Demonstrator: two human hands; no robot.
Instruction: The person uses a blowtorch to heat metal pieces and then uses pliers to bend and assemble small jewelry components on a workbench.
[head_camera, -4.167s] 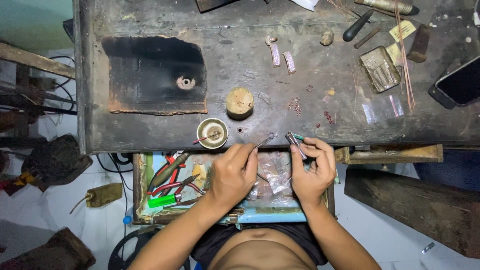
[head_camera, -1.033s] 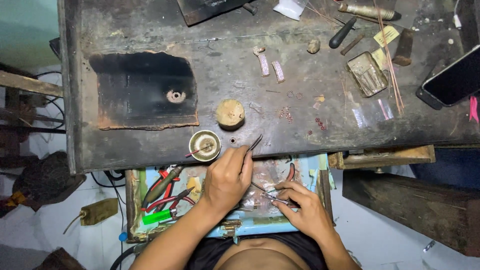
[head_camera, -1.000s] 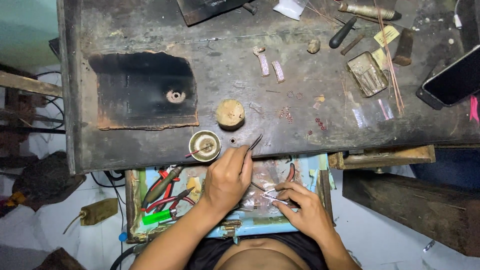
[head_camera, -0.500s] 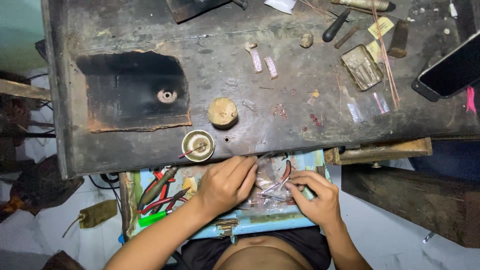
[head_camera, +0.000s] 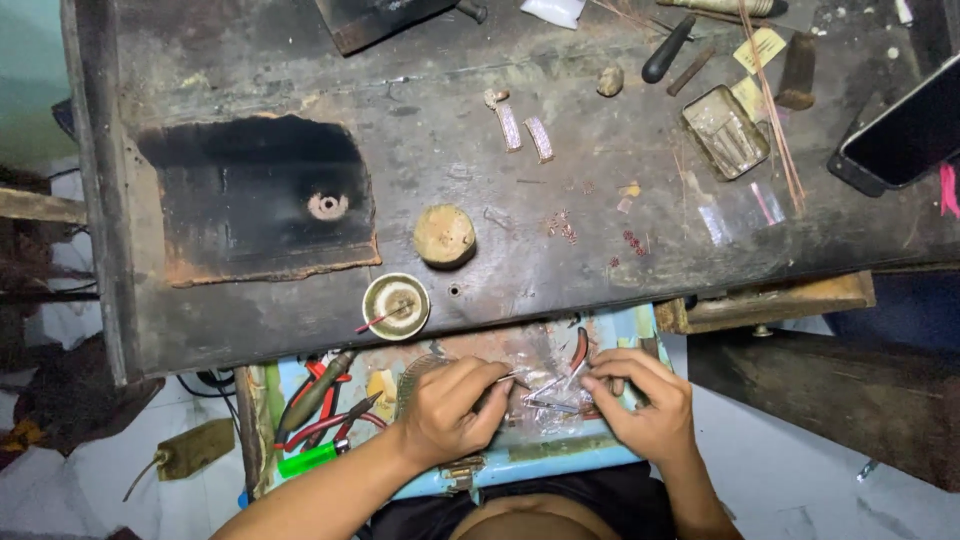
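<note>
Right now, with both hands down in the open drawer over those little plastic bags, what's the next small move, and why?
Probably lift one item clear of the plastic bags. Both the left hand and right hand are pinching thin metal pieces among the bags in the blue drawer, where the pieces overlap and are hard to tell apart.

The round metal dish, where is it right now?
Head view: the dish sits at the bench's near edge, left of centre, below the wooden disc.

Far right edge, upper part of the frame: a phone (head_camera: 905, 125) lying tilted, screen dark. Just left of it, an open rectangular metal tin (head_camera: 725, 131), and two small yellow paper labels (head_camera: 762, 47) near the top.
</note>
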